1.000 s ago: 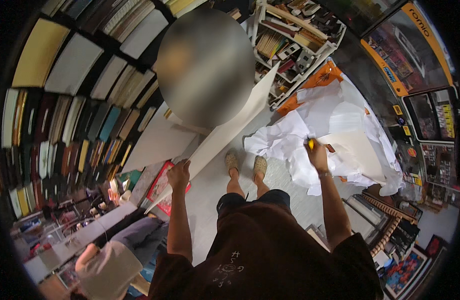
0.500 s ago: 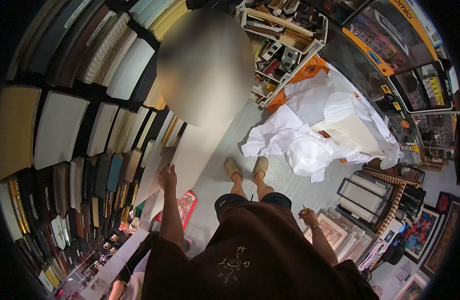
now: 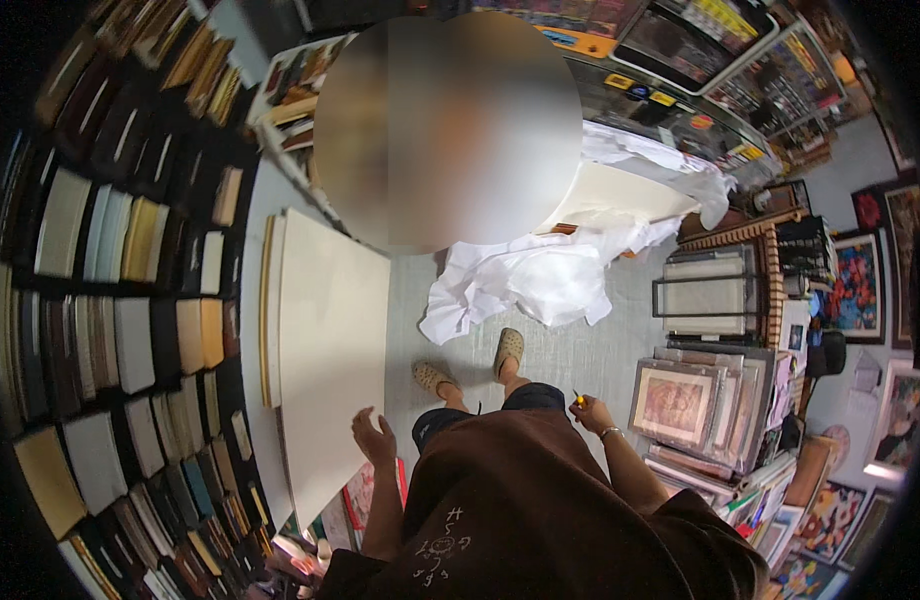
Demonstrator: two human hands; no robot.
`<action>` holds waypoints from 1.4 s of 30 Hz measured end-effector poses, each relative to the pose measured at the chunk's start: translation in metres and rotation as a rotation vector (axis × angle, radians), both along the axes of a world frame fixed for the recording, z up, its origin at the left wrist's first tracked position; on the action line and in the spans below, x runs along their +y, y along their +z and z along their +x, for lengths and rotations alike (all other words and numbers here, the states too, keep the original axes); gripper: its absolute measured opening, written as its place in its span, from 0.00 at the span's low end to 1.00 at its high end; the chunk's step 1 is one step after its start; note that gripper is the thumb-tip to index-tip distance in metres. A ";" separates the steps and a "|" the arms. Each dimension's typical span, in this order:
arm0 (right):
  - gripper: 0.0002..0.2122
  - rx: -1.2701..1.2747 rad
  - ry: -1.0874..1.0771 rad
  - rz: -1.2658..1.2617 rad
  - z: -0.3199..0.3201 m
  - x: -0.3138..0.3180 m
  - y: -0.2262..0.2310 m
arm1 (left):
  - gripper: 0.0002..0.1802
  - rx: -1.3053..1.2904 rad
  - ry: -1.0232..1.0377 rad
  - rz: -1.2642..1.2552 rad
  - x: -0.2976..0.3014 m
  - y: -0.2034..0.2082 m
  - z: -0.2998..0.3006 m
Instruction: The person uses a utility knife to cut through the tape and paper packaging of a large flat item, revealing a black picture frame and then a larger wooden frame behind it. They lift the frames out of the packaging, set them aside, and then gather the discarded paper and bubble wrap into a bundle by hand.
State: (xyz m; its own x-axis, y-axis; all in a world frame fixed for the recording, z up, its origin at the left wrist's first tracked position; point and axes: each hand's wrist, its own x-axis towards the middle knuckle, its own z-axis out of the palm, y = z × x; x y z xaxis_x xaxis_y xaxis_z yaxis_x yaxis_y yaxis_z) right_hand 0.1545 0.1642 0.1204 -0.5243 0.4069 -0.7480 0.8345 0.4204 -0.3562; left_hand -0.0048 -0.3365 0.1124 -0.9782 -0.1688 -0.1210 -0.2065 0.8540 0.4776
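Observation:
A large cream-white board point(image 3: 332, 330) stands on its edge against the shelving on the left. My left hand point(image 3: 374, 437) is beside its near right edge, fingers spread, with nothing in it. My right hand point(image 3: 597, 414) hangs at my right side, closed around a small slim tool with a yellow part point(image 3: 580, 400); its exact kind is too small to make out. Between that hand and the right-hand wall stand framed pictures point(image 3: 677, 402), leaning in a stack. Crumpled white paper point(image 3: 540, 285) lies ahead of my feet.
Shelves of frame-moulding samples point(image 3: 120, 340) fill the left side. A dark rack with pale panels point(image 3: 710, 290) stands at the right. A red-edged item point(image 3: 368, 490) lies low by my left forearm. A blurred patch covers the top centre.
My left hand has come off the board's edge, and its fingers have opened. The view has swung to the right. My right hand still grips the small tool.

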 end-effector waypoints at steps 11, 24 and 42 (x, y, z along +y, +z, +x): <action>0.21 -0.025 -0.077 0.209 0.026 0.140 -0.030 | 0.16 -0.588 0.192 0.546 0.080 -0.130 0.006; 0.18 0.203 -0.345 0.093 -0.079 0.346 -0.036 | 0.14 -0.252 -0.519 0.245 0.414 -0.029 -0.147; 0.21 -0.338 -0.474 -0.046 0.087 0.320 -0.065 | 0.36 0.223 -0.974 -0.037 0.868 -0.074 -0.367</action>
State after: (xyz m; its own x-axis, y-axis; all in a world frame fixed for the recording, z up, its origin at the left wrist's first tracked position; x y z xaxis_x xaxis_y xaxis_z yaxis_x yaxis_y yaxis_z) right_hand 0.2415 0.4840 0.0554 -0.0216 0.5018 -0.8647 0.9983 -0.0367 -0.0463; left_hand -0.3719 0.5318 0.0388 -0.6914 0.7190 0.0708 0.6827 0.6181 0.3898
